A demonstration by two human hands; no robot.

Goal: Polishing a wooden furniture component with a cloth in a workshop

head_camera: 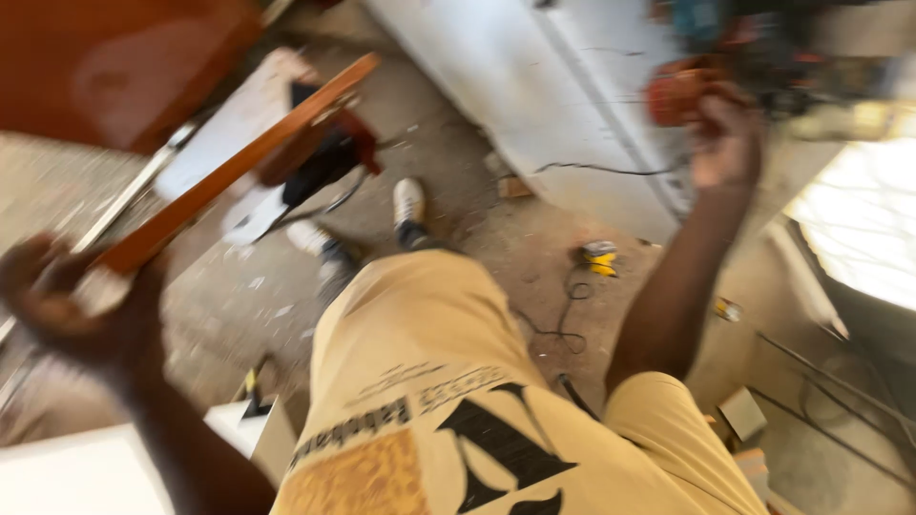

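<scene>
The picture is motion-blurred. My left hand (67, 310) at the left edge grips the near end of a long reddish-brown wooden strip (239, 162) that slants up and to the right. My right hand (720, 133) is stretched out at the upper right, closed around an orange and dark power tool (687, 86) among blurred items on a ledge. My tan shirt and shorts (429, 381) fill the lower middle, and my white shoes (408, 205) stand on the dusty floor.
A large brown wooden panel (114, 67) fills the top left. A white slab (534, 95) leans at the top centre. A yellow tool with a black cord (599, 257) lies on the concrete floor. White boards (76, 472) sit bottom left.
</scene>
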